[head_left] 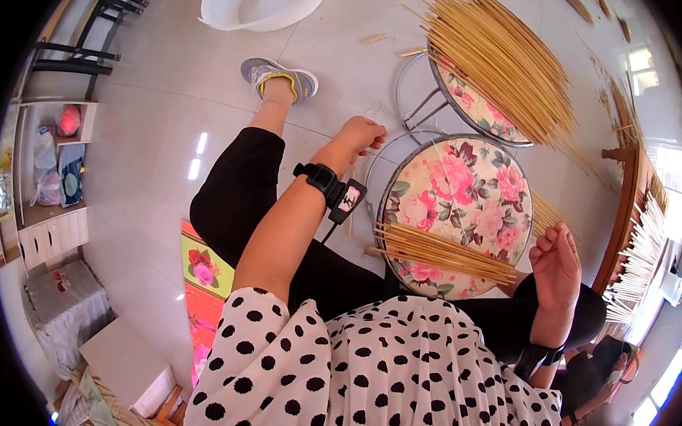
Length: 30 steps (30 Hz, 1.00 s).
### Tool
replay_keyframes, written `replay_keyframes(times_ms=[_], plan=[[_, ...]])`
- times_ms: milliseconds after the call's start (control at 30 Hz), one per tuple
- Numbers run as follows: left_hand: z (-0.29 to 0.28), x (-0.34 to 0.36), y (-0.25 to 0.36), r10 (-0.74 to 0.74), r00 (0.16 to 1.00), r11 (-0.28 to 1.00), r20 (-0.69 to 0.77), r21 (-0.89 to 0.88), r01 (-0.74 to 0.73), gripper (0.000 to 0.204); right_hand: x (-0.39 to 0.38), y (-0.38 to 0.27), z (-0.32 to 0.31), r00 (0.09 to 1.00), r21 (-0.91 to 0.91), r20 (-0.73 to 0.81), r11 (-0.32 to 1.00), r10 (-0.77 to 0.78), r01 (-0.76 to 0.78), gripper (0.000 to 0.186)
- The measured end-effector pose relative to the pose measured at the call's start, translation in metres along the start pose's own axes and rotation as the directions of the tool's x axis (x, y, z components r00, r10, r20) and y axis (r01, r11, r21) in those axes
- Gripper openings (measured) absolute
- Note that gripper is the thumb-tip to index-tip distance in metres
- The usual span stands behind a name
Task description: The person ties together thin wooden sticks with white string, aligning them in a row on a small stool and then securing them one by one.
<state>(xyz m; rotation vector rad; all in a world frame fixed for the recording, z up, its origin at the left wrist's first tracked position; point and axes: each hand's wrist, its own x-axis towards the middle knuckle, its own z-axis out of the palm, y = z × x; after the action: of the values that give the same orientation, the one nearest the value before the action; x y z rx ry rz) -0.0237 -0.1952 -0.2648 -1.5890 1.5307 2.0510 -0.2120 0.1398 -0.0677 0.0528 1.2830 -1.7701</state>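
My left hand (363, 135) is closed beside the left edge of the nearer round stool (466, 173). A thin white thread (374, 111) loops out at its fingers. My right hand (556, 263) is raised just right of that stool, fingertips pinched together; whatever may be between them is too small to make out. Across the near part of the flower-patterned seat lies a small bundle of thin tan sticks (447, 254), touched by neither hand. Another fine thread runs over the seat's upper half.
A second flowered stool (470, 96) behind carries a large heap of similar sticks (503, 59). A white basin (263, 1) stands on the tiled floor at the far left. Pale sticks (635, 259) lie beyond a wooden edge (620, 220) on the right, where another person (590, 380) is visible.
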Motion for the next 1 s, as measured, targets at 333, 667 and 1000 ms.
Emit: replay_keyframes(times_ms=[333,667,1000], plan=[[0.021,0.073,-0.02,-0.049,0.979,0.883,0.2,-0.449,0.136,0.02,0.022,-0.004,0.024,0.998,-0.049,-0.05,0.998,0.036,-0.038,0.01],[0.048,0.106,-0.012,-0.157,0.932,0.867,0.325,-0.406,0.288,0.026,0.021,-0.008,0.023,0.993,-0.072,-0.114,0.997,0.032,-0.04,0.01],[-0.017,0.075,0.034,0.128,0.992,0.856,0.014,-0.507,-0.103,0.022,0.007,-0.007,0.02,0.997,-0.046,-0.075,0.999,0.026,-0.029,0.01]])
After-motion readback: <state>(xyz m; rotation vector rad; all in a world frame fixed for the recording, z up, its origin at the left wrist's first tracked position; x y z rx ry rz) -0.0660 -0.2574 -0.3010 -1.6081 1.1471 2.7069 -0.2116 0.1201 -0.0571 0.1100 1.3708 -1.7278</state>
